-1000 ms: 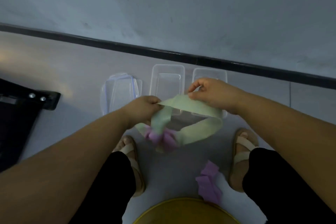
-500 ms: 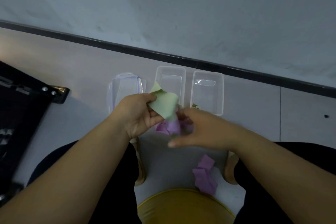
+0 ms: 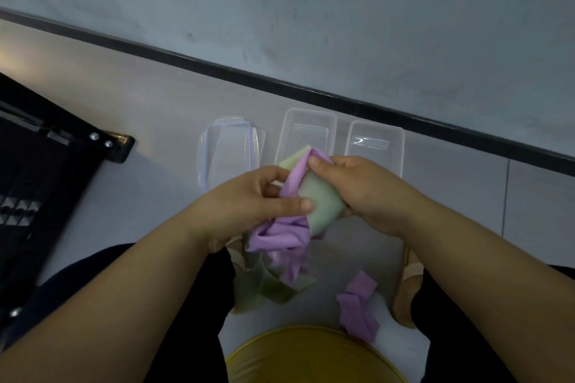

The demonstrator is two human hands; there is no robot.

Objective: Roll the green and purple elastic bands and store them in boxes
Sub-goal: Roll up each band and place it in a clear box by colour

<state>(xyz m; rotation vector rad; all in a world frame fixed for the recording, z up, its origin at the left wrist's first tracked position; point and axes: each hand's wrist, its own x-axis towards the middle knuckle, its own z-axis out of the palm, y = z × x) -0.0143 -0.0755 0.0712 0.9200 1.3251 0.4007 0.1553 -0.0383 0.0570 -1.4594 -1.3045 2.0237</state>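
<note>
1. Two hands work one bundle in the air above the floor (image 3: 155, 121), on the near side of the boxes. The left hand (image 3: 249, 205) has thumb and fingers clamped on the purple band (image 3: 280, 236) where it crosses the green band (image 3: 323, 205). The right hand (image 3: 364, 193) has its fingers curled round the green band's right side, one fingertip pinning the purple edge on top.
2. To do this well, I judge the bands should be parted first. Each should then be flattened and wound tight from one end. Rolled tangled, they would likely coil lumpy.
3. The green band looks pale, flat and wide, and its loose tail hangs toward the floor. The purple one is crumpled, draping in soft folds below the left hand.
4. A second purple piece (image 3: 357, 305) lies on the floor, near right. The middle box (image 3: 306, 116) and right box (image 3: 378, 130) stand open on the far side.
</note>
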